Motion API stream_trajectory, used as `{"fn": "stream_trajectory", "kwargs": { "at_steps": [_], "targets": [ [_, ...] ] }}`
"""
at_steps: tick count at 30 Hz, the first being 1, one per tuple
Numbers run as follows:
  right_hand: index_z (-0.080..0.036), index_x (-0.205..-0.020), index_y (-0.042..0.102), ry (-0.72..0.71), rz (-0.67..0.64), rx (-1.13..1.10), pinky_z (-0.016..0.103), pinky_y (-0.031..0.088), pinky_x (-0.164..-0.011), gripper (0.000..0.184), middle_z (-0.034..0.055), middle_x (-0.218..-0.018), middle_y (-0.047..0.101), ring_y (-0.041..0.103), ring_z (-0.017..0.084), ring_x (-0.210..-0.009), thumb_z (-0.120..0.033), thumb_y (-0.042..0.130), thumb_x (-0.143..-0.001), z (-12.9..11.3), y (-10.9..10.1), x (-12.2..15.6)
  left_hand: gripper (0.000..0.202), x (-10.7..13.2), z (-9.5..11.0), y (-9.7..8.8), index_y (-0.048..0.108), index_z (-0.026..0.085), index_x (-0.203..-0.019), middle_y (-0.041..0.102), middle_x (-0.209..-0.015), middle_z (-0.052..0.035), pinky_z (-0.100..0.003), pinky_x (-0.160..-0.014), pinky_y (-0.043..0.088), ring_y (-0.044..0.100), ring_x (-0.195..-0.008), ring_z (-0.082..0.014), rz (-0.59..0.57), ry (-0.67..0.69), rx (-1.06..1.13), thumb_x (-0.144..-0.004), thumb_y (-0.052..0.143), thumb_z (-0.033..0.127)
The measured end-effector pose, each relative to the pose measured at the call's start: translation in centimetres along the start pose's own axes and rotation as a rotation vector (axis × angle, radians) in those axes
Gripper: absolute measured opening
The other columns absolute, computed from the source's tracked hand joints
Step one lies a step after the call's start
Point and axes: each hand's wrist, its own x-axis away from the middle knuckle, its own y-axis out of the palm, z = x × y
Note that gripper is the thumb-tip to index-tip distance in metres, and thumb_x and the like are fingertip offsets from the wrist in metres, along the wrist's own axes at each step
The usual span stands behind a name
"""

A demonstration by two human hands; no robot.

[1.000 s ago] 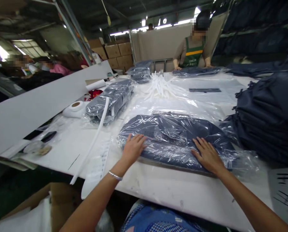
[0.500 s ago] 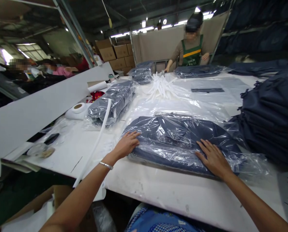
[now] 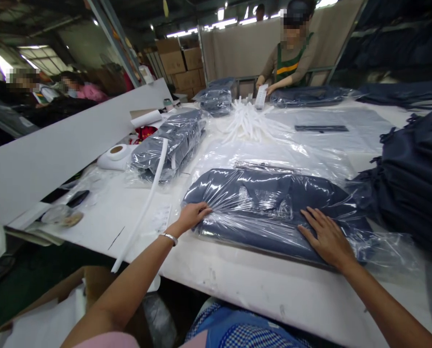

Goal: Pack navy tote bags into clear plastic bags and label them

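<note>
Navy bag [image 3: 310, 191], head view: the bag lies flat on the near part of the desk [image 3: 237, 273], lengthwise before the person, inside clear film [image 3: 393, 253].

Left hand [image 3: 193, 216]: placed at the near left part of the bag. Thumb and fingers are together, clamped on a fold of the film; tight creases fan out from this point across the bag.

Right hand [image 3: 326, 239]: placed palm down on the right part of the bag. The fingers are extended, slightly apart, and rest on the film without gripping it.

Progress, judged from the present state:
- Done: the film covers the visible upper face of the bag and is taut on the left.
- Left: the film beyond the right end lies slack, so that end appears unfinished. Whether any opening is sealed cannot be told.

Surroundings: a wrapped pack [image 3: 175, 130] lies to the left; a white strip [image 3: 152, 193] runs from it to the desk's near edge. Beyond the bag lie clear sheets [image 3: 274, 151] and a heap [image 3: 248, 123] of white strips. At the right, just beside the bag, a navy pile [image 3: 415, 179] shows no film over its visible face; it is probably unwrapped stock. At the far side, a co-worker [image 3: 291, 67] holds a white card [image 3: 261, 96].
</note>
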Motion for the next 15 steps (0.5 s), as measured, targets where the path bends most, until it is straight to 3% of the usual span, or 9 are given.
{"fn": "stream_trajectory", "kwargs": {
  "at_steps": [5, 11, 15],
  "targets": [
    [-0.019, -0.146, 0.046, -0.001, 0.009, -0.006, 0.048, 0.033, -0.116, 0.057, 0.0085, -0.153, 0.044, 0.038, 0.029, -0.142, -0.049, 0.028, -0.100, 0.1, -0.1, -0.1, 0.049, -0.8, -0.1, 0.5, 0.065, 0.020, -0.075, 0.067, -0.071, -0.0016, -0.026, -0.059, 0.031, 0.058, -0.067, -0.0167, -0.019, -0.035, -0.017, -0.092, 0.043, 0.061],
    [-0.020, -0.144, 0.049, -0.013, 0.018, -0.022, 0.046, 0.035, -0.116, 0.052, 0.0080, -0.151, 0.047, 0.040, 0.027, -0.141, -0.037, 0.028, -0.100, 0.9, 0.5, -0.4, 0.049, -0.3, 0.6, 0.3, 0.065, 0.022, -0.081, 0.069, -0.079, -0.0047, -0.027, -0.060, 0.028, 0.061, -0.074, -0.0209, 0.016, -0.089, -0.096, -0.092, 0.040, 0.063],
    [-0.019, -0.144, 0.049, -0.013, 0.006, -0.031, 0.046, 0.035, -0.116, 0.052, 0.0086, -0.151, 0.048, 0.041, 0.028, -0.141, -0.037, 0.028, -0.100, 1.0, 0.5, -0.5, 0.051, -1.7, -0.2, 0.1, 0.065, 0.022, -0.071, 0.067, -0.069, -0.0026, -0.027, -0.056, 0.028, 0.059, -0.064, -0.0183, -0.072, -0.117, -0.088, -0.087, 0.047, 0.066]
  ]
}}
